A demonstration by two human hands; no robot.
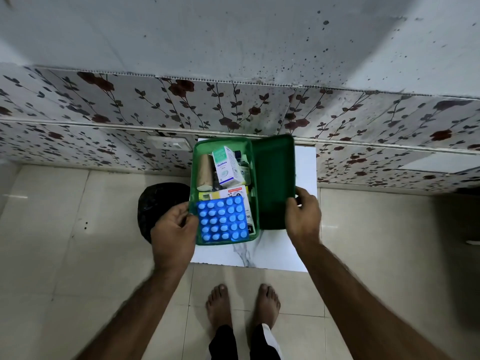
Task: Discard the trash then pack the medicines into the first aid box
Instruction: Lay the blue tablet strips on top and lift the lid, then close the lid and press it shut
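With the left hand (174,224) pinching the first aid box (193,178) at nine o'clock, the right hand (302,216), fingers clasping the lid (274,178) at three, should swing it over squarely.

I see the green first aid box (197,162) open on the white table, lid (274,178) swung out to its right. Inside: blue blister pack (222,220) flat at near end, white med carton (228,166) w/ beige bandage roll (204,168) beside it (dark bottles behind, partly hidden).
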